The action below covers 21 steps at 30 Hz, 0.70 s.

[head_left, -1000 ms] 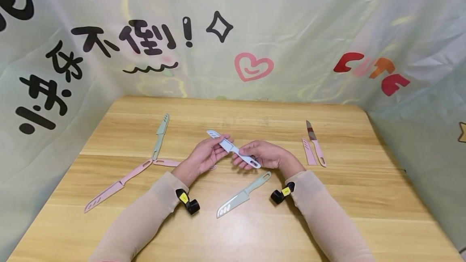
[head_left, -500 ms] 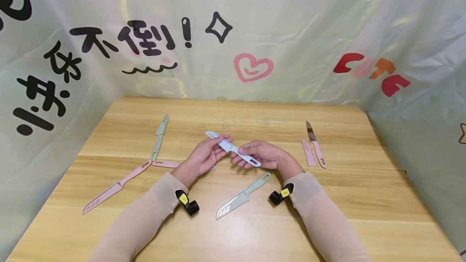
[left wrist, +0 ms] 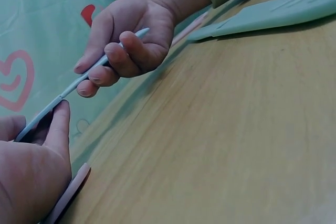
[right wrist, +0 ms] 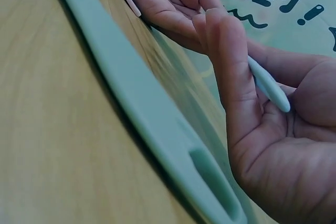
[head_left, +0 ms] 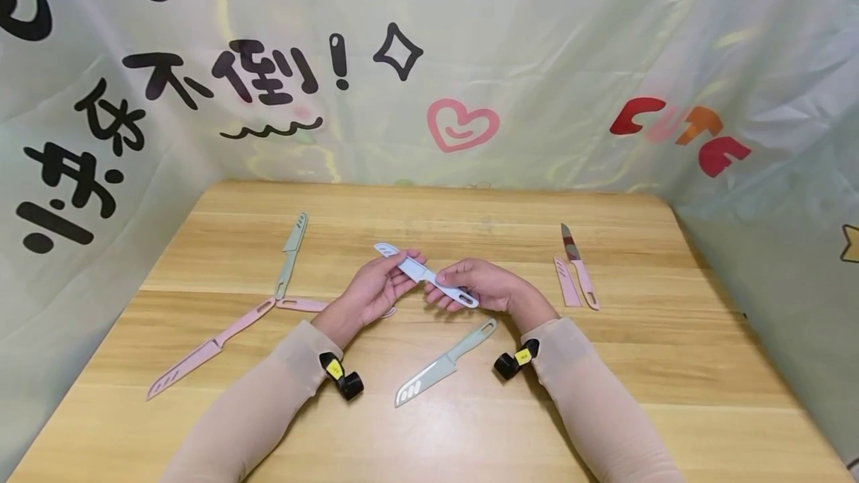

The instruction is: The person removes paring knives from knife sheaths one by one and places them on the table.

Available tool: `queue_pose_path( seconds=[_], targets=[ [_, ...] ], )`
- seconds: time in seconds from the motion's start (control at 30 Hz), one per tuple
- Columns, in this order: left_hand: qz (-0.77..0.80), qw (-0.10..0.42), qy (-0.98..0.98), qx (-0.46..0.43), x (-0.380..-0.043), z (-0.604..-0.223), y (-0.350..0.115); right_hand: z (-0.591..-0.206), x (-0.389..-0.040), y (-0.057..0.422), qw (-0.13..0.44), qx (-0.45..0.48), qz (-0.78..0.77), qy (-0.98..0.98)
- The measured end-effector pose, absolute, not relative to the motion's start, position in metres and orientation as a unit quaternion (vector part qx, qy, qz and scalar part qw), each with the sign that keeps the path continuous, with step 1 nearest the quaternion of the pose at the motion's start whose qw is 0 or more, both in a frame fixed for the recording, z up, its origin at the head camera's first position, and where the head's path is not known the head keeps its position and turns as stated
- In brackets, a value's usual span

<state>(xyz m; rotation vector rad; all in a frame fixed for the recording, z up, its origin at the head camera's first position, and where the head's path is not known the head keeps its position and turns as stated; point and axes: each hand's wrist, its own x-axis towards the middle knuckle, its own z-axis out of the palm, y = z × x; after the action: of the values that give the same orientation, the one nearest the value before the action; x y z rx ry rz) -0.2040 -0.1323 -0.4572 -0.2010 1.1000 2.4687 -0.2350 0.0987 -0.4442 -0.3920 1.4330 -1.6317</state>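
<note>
A light blue sheathed knife (head_left: 411, 268) is held above the middle of the table, its slotted sheath tip up and left, its handle down and right. My left hand (head_left: 373, 291) pinches the sheath between thumb and fingers. The handle is gripped by my right hand (head_left: 482, 285), thumb on top; in the right wrist view only the rounded handle end (right wrist: 270, 85) shows past the fingers. Below both hands a larger green sheathed knife (head_left: 443, 365) lies on the table. A pink sheathed knife (head_left: 302, 305) lies partly hidden beneath my left hand and wrist.
At the left lie a green sheathed knife (head_left: 291, 256) and a long pink sheathed knife (head_left: 209, 349), handle ends meeting. To the right rest a bare-bladed pink knife (head_left: 585, 283) and its pink sheath (head_left: 567, 282). A printed curtain (head_left: 537, 58) surrounds the wooden table (head_left: 671, 364).
Both hands keep the same hold on the blue knife. The whole head view has shifted slightly; nothing on the table has visibly moved.
</note>
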Motion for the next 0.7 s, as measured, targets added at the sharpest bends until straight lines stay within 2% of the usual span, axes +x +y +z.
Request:
queue_pose_path(
  seconds=[0.7],
  targets=[
    [0.890,0.226,0.392,-0.049,-0.2028,-0.4567,-0.1327,-0.4374,-0.2315,0.0983,0.421,-0.150,-0.643,0.622]
  ],
)
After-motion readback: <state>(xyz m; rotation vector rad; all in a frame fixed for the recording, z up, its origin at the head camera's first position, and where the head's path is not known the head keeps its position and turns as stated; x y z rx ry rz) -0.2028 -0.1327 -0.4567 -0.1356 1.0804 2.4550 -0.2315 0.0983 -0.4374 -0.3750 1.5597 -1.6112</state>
